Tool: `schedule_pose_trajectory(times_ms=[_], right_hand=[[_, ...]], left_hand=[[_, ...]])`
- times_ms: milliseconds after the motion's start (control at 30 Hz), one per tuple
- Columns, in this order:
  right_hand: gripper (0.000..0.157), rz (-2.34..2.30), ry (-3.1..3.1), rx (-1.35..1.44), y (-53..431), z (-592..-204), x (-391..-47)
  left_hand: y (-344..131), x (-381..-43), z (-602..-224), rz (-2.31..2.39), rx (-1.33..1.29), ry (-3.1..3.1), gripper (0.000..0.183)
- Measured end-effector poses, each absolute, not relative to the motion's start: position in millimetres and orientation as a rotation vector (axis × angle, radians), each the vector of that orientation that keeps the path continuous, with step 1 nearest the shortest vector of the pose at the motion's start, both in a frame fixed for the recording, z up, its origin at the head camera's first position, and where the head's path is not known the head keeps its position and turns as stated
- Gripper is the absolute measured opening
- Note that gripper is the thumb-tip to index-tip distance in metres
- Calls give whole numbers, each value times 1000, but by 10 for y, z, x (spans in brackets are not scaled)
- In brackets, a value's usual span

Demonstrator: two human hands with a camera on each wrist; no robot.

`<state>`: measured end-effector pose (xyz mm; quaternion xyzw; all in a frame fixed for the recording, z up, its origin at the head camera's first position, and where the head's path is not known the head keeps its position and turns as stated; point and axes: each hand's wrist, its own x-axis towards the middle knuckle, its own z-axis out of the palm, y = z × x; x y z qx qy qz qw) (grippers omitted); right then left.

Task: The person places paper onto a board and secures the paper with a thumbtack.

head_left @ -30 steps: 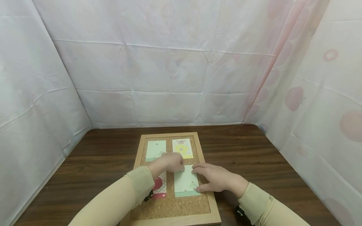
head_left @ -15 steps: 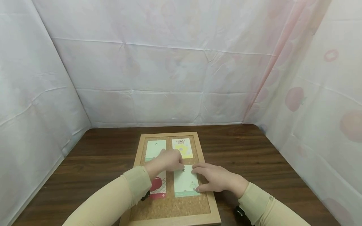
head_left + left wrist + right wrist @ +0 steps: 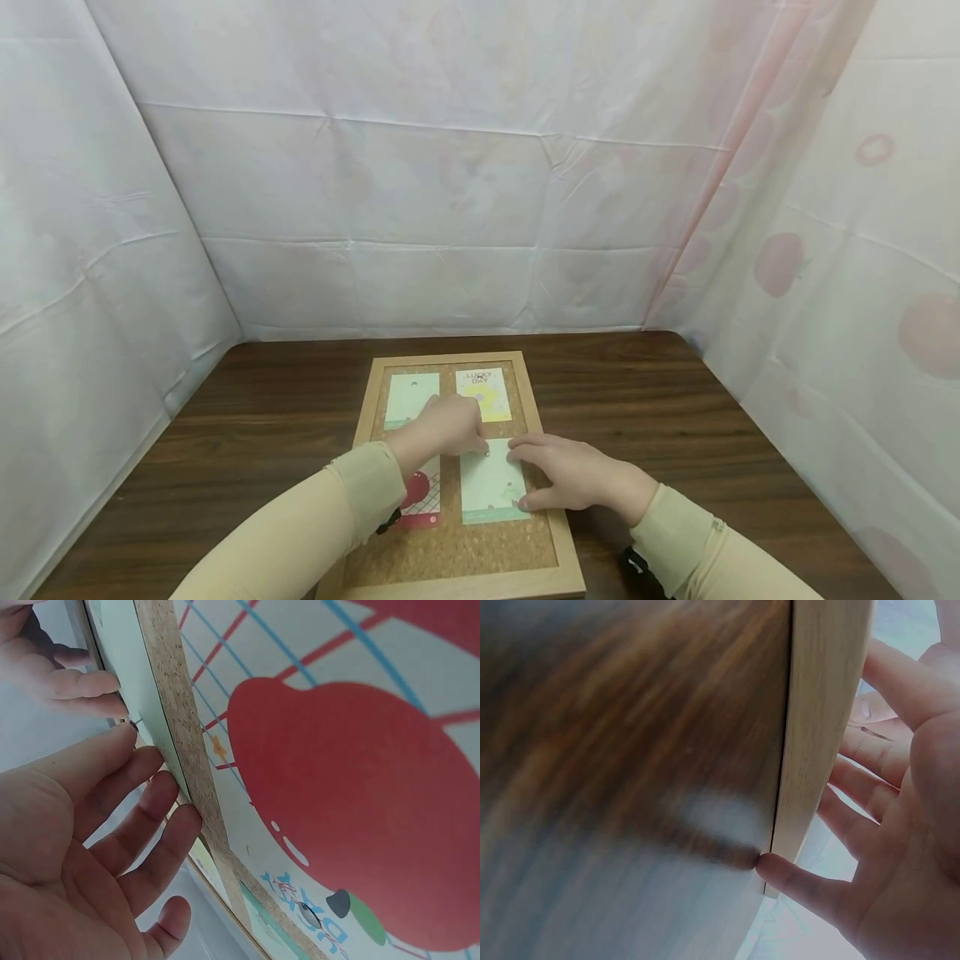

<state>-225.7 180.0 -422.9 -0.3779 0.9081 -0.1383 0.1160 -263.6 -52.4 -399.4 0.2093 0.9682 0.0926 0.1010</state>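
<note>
A framed cork board (image 3: 480,554) lies on the table with cards pinned to it. My left hand (image 3: 446,429) reaches over its middle, fingers slightly bent and tips down at the pale green card (image 3: 487,492) at lower right. In the left wrist view, the left thumb tip lies beside a small dark pin (image 3: 133,726); whether it presses the pin is unclear. My right hand (image 3: 566,468) rests over that card's right edge and the frame, fingers spread. In the right wrist view, one of its fingers touches the wooden frame's side (image 3: 817,712).
Another pale green card (image 3: 412,396) and a "Lucky Day" card (image 3: 483,393) sit along the board's far half. A card with a red fruit picture (image 3: 420,492) is partly under the left forearm. White fabric (image 3: 442,183) surrounds the dark wooden table (image 3: 637,392).
The left forearm shifts slightly left and the left hand lifts a little, its fingertips staying by the same pin. The right hand and the cards stay in place.
</note>
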Motion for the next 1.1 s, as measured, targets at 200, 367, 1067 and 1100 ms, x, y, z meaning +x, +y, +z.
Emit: schedule_pose_trajectory(times_ms=[200, 367, 1067, 1100], right_hand=[[64, -397, 2664, -1117, 1805, -4234, -2274], [63, -399, 2666, -1122, 1812, -4233, -2290], [63, -388, 2672, -1118, 1818, -4239, -2297], [63, -387, 2673, -1118, 1818, -4241, -2298]], left_hand=[[-515, -2644, -3983, 254, 637, 2875, 32], [-506, -2676, -4008, 245, 653, 2889, 35], [-452, -2649, -3969, 244, 586, 2877, 29], [-447, -2650, -3971, 234, 581, 2881, 29]])
